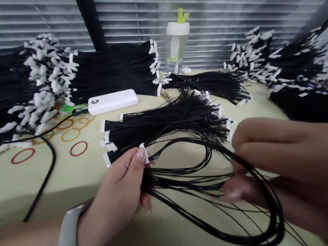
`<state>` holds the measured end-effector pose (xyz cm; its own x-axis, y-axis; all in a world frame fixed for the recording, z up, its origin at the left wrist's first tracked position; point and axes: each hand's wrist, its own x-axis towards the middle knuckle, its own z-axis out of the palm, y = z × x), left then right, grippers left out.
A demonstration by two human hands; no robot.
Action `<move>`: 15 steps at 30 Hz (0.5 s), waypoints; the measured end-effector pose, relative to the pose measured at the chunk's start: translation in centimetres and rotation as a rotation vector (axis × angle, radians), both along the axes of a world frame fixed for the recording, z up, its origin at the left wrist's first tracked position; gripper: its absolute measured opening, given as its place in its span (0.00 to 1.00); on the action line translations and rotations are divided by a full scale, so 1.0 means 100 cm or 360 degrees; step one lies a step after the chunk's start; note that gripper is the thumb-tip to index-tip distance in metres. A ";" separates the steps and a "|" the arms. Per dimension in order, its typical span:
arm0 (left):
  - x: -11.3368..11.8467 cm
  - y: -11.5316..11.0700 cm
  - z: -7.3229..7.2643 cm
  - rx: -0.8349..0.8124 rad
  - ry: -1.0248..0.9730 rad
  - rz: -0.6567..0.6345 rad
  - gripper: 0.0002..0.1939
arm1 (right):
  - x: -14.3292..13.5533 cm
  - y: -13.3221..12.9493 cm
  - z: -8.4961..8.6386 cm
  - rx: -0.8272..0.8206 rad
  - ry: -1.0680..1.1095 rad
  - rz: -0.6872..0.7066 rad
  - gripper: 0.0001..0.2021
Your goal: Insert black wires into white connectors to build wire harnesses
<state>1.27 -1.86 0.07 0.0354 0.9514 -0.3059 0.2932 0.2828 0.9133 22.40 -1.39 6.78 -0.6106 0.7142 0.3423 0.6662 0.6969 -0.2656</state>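
Note:
My left hand (113, 200) is closed on the end of a bundle of thin black wires (183, 180), and a white connector (144, 154) sticks out under the thumb. From there the wires spread to the right, and several of them bend into a wide loop (220, 240). My right hand (305, 160) is curled with thumb and fingers close together where wires run into it; it is slightly blurred, and the pinch itself is partly hidden. Just behind both hands, more black wire bundles (158, 121) with white connector ends lie on the table.
Large stacks of black wires (113, 70) line the back, with another wire pile (287, 58) at right. A white power bank (113, 101) with a black cable (46, 179) lies left of centre, near red rubber bands (78, 142). A clear bottle (176, 45) stands by the blinds.

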 end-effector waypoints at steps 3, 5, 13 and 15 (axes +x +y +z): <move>0.000 -0.001 -0.001 0.0015 0.0010 0.0014 0.20 | -0.007 -0.002 -0.010 -0.0184 -0.0190 0.0119 0.14; 0.000 -0.001 -0.001 0.0013 0.0009 0.0012 0.20 | -0.010 0.000 -0.021 -0.0240 -0.0360 0.0080 0.15; -0.002 -0.003 0.001 0.0043 -0.0023 -0.0034 0.18 | -0.025 0.008 -0.047 -0.0590 -0.0088 0.0227 0.09; -0.002 -0.004 0.000 0.0055 -0.0054 -0.0047 0.17 | -0.030 0.008 -0.048 -0.0676 0.0022 0.0272 0.09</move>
<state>1.04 -2.24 0.07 0.0735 0.9597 -0.2711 0.2694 0.2426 0.9320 19.41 -0.60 2.01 -0.7292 0.6825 0.0497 0.5456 0.6237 -0.5597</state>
